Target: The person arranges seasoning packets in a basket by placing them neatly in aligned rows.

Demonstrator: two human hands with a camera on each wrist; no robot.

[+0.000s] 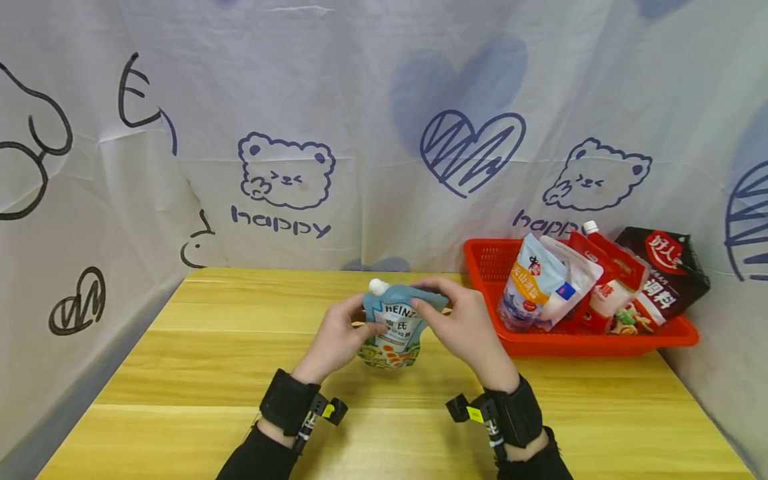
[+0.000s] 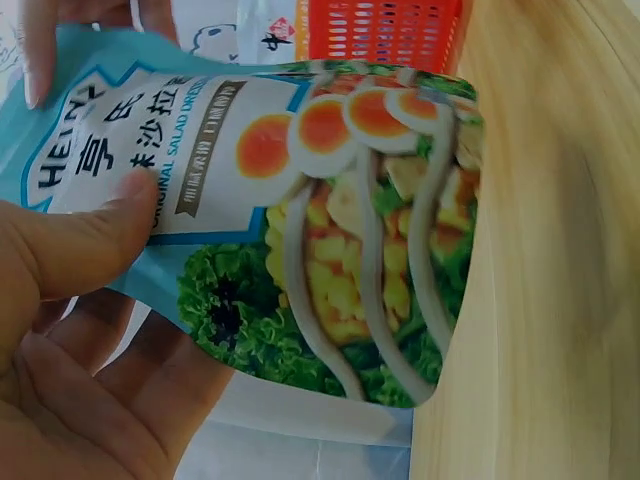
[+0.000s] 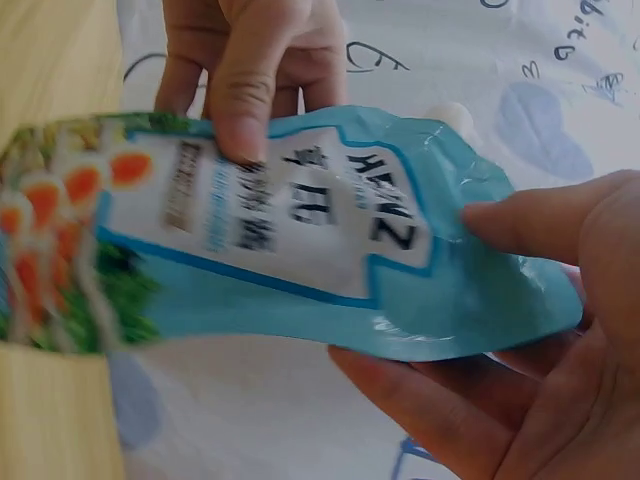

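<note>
Both hands hold a light blue Heinz salad dressing pouch (image 1: 393, 323) with a white cap (image 1: 378, 287), upright over the table and facing the head camera. My left hand (image 1: 343, 337) pinches its left side, thumb across the label and fingers behind, as the left wrist view shows. At the upper right corner, my right hand (image 1: 462, 327) grips the pouch between the thumb in front and fingers at the back. Printed eggs, corn and lettuce (image 2: 340, 230) fill the lower part of the pouch in the left wrist view.
A red plastic basket (image 1: 510, 343) stands at the back right of the wooden table (image 1: 210, 373). Several pouches lean in it: a blue and orange bag (image 1: 531, 283), a red capped pouch (image 1: 609, 287) and a black seasoning bag (image 1: 660, 280). A printed white cloth (image 1: 372, 133) hangs behind.
</note>
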